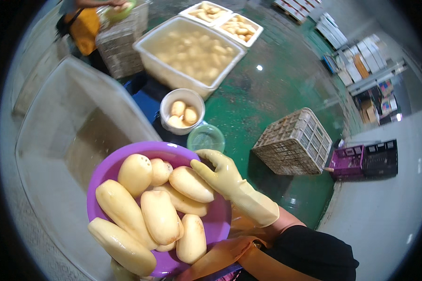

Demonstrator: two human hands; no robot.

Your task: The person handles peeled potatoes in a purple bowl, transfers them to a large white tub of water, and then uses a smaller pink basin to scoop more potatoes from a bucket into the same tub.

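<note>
Peeled lotus root segments (159,217) are heaped in a purple plastic basin (222,217) close in front of me. My right hand (223,174), in a pale yellow rubber glove, grips the basin's far right rim, thumb inside and fingers outside. At the bottom left, a small part of my left hand (123,272), also gloved, shows under the basin's near left edge; most of it is hidden by the basin and the roots. Just beyond the rim are a white bucket (167,124) with several root segments in it and a green plastic basin (207,138).
A large grey tub (45,140) with murky water stands at the left. Ahead is a white tub (183,82) of roots in cloudy water, with two foam boxes (228,17) of roots behind. A dirty plastic crate (292,144) stands right. A person (84,28) works upper left.
</note>
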